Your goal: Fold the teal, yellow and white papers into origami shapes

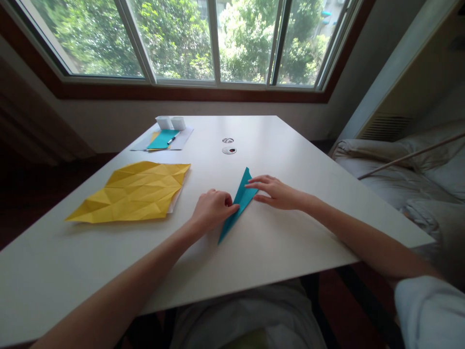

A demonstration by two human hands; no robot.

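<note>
A narrow, pointed piece of folded teal paper (pixel 242 196) lies slantwise on the white table, its sharp tip toward me. At its left edge is my left hand (pixel 215 207), fingers curled and thumb pressed on the paper, pinching it; the fingertips are partly hidden. Across the upper right part of the paper reaches my right hand (pixel 275 192), with its fingers stretched out and the thumb apart. Its fingertips touch the teal surface without gripping it. To the left rests a large creased yellow sheet (pixel 141 189), unfolded, with a white underside showing at its right edge.
Two small white containers (pixel 170 122) stand at the far left of the white table (pixel 290 252). Near them lie teal sheets (pixel 162 139) and a pen (pixel 172 139) over other papers. Two round discs (pixel 229 150) sit mid-table. A cushioned seat (pixel 378 160) is on the right.
</note>
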